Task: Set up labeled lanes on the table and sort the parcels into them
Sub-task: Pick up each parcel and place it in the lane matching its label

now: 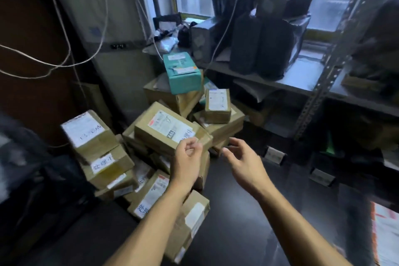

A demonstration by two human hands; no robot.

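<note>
A heap of brown cardboard parcels with white labels fills the middle and left of the dark table point(237, 211). On top lies a large labeled box point(166, 129). My left hand point(186, 163) hovers at that box's near right corner, fingers loosely curled and holding nothing. My right hand point(244, 162) is just to its right, fingers spread and relaxed, above the bare table, touching nothing. A teal parcel point(183, 72) sits high at the back of the heap. A small brown parcel point(217, 104) rests on flat boxes to the right. A stack of boxes point(95, 138) stands at the left.
A metal shelf rack point(313, 88) with black-wrapped packages point(259, 47) stands behind and right of the heap. White cables point(64, 58) hang at the left. A dark bag point(26, 157) lies at the left edge. A red-and-white sheet point(386, 229) lies at the right edge.
</note>
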